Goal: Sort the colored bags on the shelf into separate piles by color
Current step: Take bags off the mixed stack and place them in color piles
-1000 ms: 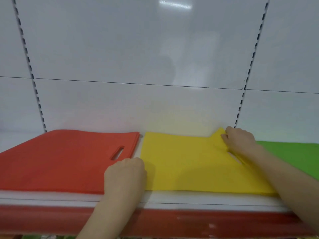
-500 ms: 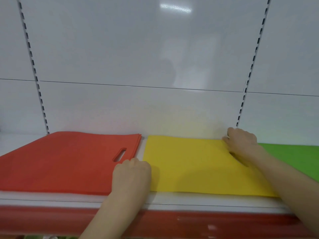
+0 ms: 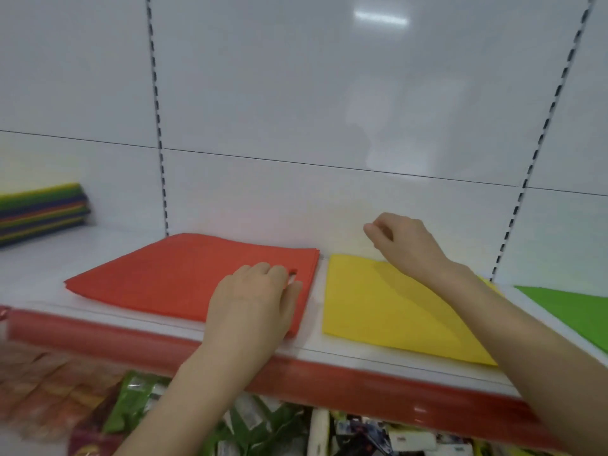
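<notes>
A red pile of flat bags [image 3: 164, 278] lies on the white shelf [image 3: 39, 271]. My left hand [image 3: 253, 297] rests on its right end, fingers bent down beside the handle cut-out. To the right lies a yellow bag [image 3: 371, 307], flat and apart from the red pile. My right hand [image 3: 404, 245] hovers above the yellow bag's far edge with loosely curled fingers and holds nothing. A green bag [image 3: 572, 311] lies at the far right, partly cut off. A mixed stack of several coloured bags [image 3: 42, 212] sits at the far left against the back wall.
White back panels with slotted uprights [image 3: 158, 126] rise behind the shelf. A red strip [image 3: 98, 334] runs along the shelf's front edge. Packaged goods [image 3: 263, 429] fill the shelf below. Bare shelf lies between the mixed stack and the red pile.
My right hand has let go of the yellow bag's far corner and risen above it. My left hand has slid from the gap onto the red pile. The view has swung left.
</notes>
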`<state>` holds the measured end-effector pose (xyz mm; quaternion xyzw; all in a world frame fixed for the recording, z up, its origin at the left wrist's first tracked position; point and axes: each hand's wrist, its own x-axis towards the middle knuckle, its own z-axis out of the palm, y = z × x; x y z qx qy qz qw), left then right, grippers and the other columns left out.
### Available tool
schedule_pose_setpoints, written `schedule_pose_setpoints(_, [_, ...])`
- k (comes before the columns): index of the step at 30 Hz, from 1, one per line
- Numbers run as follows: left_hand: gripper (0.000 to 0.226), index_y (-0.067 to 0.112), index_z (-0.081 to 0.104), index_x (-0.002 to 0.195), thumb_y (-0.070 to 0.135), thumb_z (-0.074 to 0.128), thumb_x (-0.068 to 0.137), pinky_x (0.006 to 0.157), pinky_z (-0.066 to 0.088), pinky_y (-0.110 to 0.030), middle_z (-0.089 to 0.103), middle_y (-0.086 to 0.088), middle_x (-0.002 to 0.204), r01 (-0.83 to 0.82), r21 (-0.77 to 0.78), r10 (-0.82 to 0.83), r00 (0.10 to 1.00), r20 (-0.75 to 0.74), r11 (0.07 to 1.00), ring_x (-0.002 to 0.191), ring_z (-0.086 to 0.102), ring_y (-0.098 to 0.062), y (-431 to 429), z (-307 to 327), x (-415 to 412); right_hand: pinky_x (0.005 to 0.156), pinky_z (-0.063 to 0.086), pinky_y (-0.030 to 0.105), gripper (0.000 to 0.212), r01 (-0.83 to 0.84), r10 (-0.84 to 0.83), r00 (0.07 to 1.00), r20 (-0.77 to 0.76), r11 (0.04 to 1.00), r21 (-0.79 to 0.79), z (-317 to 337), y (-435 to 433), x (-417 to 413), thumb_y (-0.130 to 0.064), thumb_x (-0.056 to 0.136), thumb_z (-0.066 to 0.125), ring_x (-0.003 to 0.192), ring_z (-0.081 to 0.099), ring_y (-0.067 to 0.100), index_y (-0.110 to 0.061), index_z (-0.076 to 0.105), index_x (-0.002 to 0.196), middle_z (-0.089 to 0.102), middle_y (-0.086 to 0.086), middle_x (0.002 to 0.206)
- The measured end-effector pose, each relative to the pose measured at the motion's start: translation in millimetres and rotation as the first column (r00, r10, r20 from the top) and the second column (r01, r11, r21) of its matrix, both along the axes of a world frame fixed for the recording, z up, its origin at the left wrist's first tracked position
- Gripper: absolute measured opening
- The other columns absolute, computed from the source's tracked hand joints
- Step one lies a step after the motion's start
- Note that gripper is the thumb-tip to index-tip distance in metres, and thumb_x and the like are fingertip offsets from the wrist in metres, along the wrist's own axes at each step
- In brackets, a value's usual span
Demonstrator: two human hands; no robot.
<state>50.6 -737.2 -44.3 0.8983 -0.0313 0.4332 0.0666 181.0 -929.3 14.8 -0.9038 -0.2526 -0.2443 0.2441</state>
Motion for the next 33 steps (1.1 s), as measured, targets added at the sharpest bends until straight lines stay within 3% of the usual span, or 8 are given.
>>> schedule_pose_setpoints(6, [0.044,0.014,0.063,0.067,0.043,0.034,0.082,0.046,0.049,-0.038,0.058,0.001,0.06,-0.112,-0.024,0.109,0.988,-0.11,0.993,0.055,0.058,-0.024,89,-3,-51,0.078,0.049,0.04,0.022,-0.238,0.238,0.971,0.018,0.971,0.025,6,117,-30,-0.033,0.095,0.048,0.082,0.061,0.028,-0.019,0.056,0.08,0.067,0.008,0.083])
schedule_pose_setpoints(10, [0.043,0.018,0.062,0.096,0.047,0.031,0.094,0.074,0.047,-0.036,0.062,0.002,0.091,-0.291,-0.016,0.283,0.942,-0.183,0.957,0.089,0.058,-0.021,170,-4,-100,0.079,0.048,0.037,0.023,-0.358,0.358,0.934,0.011,0.934,0.018,6,221,-60,-0.033,0.094,0.047,0.083,0.06,0.026,-0.018,0.059,0.082,0.067,0.005,0.083])
schedule_pose_setpoints(12, [0.037,0.019,0.059,0.103,0.044,0.033,0.096,0.078,0.045,-0.034,0.061,0.001,0.098,-0.337,0.004,0.331,0.921,-0.204,0.941,0.097,0.056,-0.02,212,-4,-126,0.077,0.047,0.035,0.023,-0.401,0.401,0.916,0.014,0.916,0.02,6,272,-79,-0.033,0.094,0.047,0.082,0.058,0.025,-0.018,0.058,0.08,0.066,0.004,0.082])
schedule_pose_setpoints(18, [0.035,0.015,0.06,0.093,0.039,0.035,0.097,0.073,0.047,-0.034,0.06,0.001,0.09,-0.399,0.025,0.396,0.896,-0.2,0.916,0.088,0.056,-0.019,322,1,-194,0.07,0.042,0.036,0.029,-0.483,0.482,0.875,0.044,0.876,-0.006,1,403,-135,-0.033,0.095,0.046,0.075,0.051,0.025,-0.015,0.049,0.071,0.052,0.0,0.068])
schedule_pose_setpoints(22, [0.031,0.016,0.057,0.088,0.039,0.038,0.096,0.069,0.043,-0.031,0.057,0.002,0.085,-0.435,0.022,0.43,0.881,-0.198,0.9,0.083,0.055,-0.019,378,1,-222,0.07,0.043,0.036,0.031,-0.521,0.52,0.853,0.043,0.854,-0.002,2,467,-158,-0.031,0.095,0.047,0.076,0.053,0.027,-0.008,0.058,0.077,0.057,0.004,0.071])
schedule_pose_setpoints(26, [0.029,0.017,0.059,0.085,0.038,0.04,0.095,0.071,0.047,-0.035,0.058,0.003,0.082,-0.444,-0.032,0.428,0.878,-0.216,0.896,0.079,0.055,-0.017,426,-4,-233,0.067,0.039,0.032,0.03,-0.543,0.542,0.839,0.039,0.84,0.001,7,519,-165,-0.03,0.095,0.047,0.073,0.048,0.021,-0.021,0.047,0.067,0.048,-0.007,0.064])
schedule_pose_setpoints(33, [0.036,0.013,0.061,0.084,0.037,0.036,0.095,0.066,0.047,-0.036,0.06,0.0,0.08,-0.44,-0.04,0.431,0.89,-0.147,0.897,0.075,0.055,-0.019,500,-6,-216,0.075,0.044,0.034,0.024,-0.502,0.503,0.863,0.053,0.864,-0.039,21,603,-142,-0.032,0.095,0.045,0.085,0.053,0.023,-0.014,0.057,0.083,0.058,0.001,0.084])
